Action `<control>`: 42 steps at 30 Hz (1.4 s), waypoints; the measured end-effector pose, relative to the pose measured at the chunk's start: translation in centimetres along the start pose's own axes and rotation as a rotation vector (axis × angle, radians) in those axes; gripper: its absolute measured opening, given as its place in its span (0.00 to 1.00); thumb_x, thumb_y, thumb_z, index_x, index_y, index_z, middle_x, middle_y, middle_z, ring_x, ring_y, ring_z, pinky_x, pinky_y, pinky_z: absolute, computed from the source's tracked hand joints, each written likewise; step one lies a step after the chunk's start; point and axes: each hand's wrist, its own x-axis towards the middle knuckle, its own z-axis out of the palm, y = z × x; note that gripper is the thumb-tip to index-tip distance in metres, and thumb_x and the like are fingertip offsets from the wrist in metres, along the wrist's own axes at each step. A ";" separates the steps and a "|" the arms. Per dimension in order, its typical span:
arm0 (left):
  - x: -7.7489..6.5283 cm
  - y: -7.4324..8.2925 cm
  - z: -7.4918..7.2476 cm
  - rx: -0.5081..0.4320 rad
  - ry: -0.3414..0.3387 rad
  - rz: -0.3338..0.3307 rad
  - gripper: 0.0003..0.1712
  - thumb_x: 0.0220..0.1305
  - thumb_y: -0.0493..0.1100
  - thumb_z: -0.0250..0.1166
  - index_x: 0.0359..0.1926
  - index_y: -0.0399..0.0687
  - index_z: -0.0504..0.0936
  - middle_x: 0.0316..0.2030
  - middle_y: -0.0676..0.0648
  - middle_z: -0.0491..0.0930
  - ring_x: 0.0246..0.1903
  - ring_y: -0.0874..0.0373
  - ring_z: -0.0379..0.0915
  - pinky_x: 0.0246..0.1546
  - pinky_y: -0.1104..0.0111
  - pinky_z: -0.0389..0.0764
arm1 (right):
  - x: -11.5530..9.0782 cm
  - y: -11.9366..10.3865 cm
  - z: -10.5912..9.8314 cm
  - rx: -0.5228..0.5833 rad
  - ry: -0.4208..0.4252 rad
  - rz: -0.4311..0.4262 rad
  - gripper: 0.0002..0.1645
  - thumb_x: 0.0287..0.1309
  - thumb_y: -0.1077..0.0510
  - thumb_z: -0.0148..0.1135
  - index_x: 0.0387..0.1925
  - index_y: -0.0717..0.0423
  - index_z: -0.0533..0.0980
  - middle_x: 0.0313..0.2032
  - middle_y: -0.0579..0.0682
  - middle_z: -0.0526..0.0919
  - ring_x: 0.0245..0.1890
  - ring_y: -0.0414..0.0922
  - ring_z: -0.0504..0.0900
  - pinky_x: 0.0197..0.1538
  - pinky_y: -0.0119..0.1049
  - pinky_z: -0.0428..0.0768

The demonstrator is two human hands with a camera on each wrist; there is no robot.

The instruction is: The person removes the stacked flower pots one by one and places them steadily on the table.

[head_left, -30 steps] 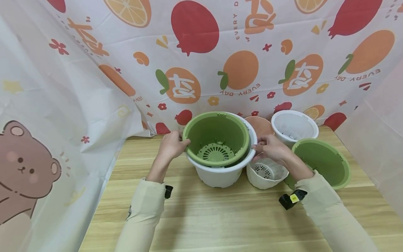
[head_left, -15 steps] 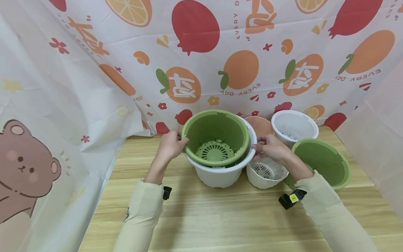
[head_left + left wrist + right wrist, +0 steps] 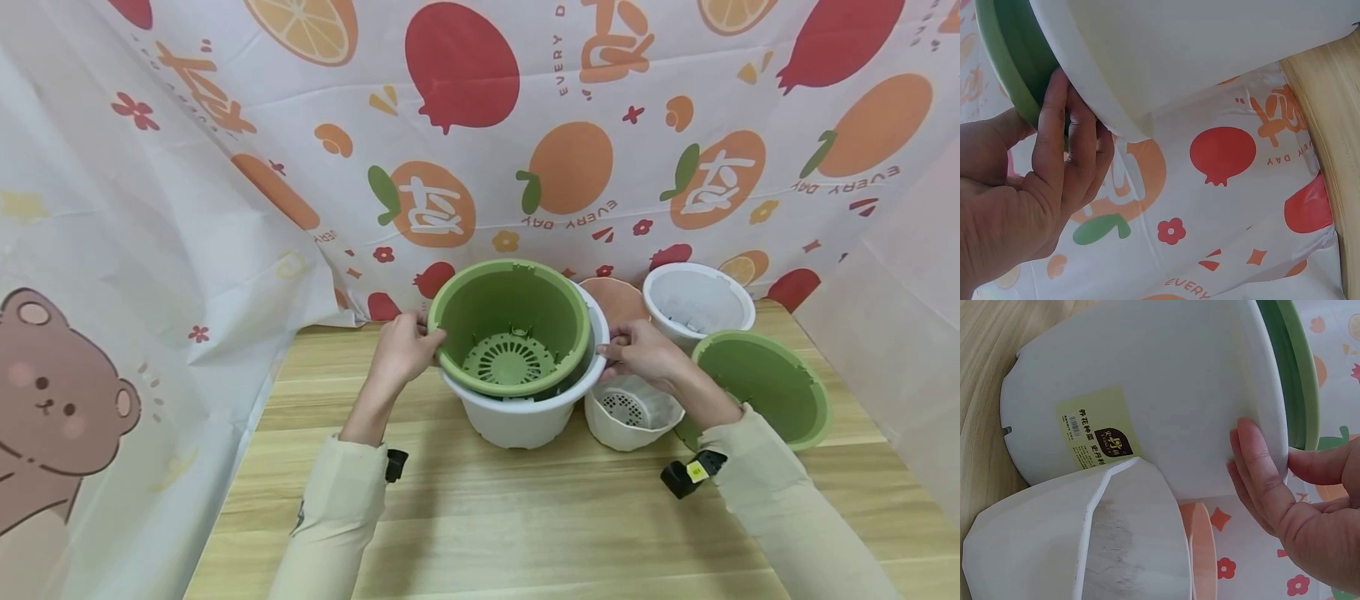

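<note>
A green plastic flower pot [image 3: 512,310] with a slotted bottom sits tilted inside a larger white flower pot [image 3: 519,427]. My left hand [image 3: 401,348] pinches the green pot's rim at its left side. In the left wrist view, the fingers [image 3: 1054,134] reach between the green rim and the white pot's rim. My right hand [image 3: 643,354] grips the white pot's rim on the right, thumb over the edge and fingers against the outer wall. A yellowish label [image 3: 1097,428] shows on the white pot's side in the right wrist view.
Right of the nested pots stand a cream pot [image 3: 626,433] with a perforated inside, an orange pot [image 3: 617,298], another white pot [image 3: 697,300] and another green pot [image 3: 761,387]. A fruit-print sheet [image 3: 540,83] hangs behind the wooden table [image 3: 525,533].
The green pot's rim has risen slightly and shifted a little left within the white pot, along with my left hand. My right hand keeps its hold.
</note>
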 end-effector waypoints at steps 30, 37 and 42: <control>-0.6 0.8 -0.7 -0.104 0.021 -0.017 0.13 0.59 0.35 0.55 0.42 0.27 0.72 0.35 0.35 0.78 0.23 0.55 0.79 0.24 0.70 0.83 | -0.1 -0.1 0.5 0.018 0.024 0.000 0.14 0.62 0.73 0.45 0.47 0.81 0.61 0.29 0.56 0.75 0.27 0.42 0.79 0.38 0.35 0.83; -1.2 1.6 -1.1 -0.149 0.032 -0.004 0.14 0.60 0.35 0.56 0.43 0.27 0.72 0.36 0.34 0.78 0.24 0.54 0.79 0.27 0.67 0.84 | -0.1 -0.1 0.4 0.022 0.020 -0.004 0.11 0.62 0.73 0.43 0.45 0.80 0.62 0.30 0.57 0.75 0.26 0.42 0.79 0.37 0.35 0.83; -1.8 2.1 -1.5 -0.176 0.044 -0.001 0.17 0.61 0.35 0.56 0.47 0.26 0.69 0.40 0.33 0.76 0.27 0.51 0.80 0.27 0.69 0.83 | -0.1 -0.1 0.3 0.035 0.013 -0.009 0.12 0.62 0.74 0.43 0.45 0.80 0.61 0.29 0.57 0.74 0.27 0.43 0.79 0.39 0.36 0.83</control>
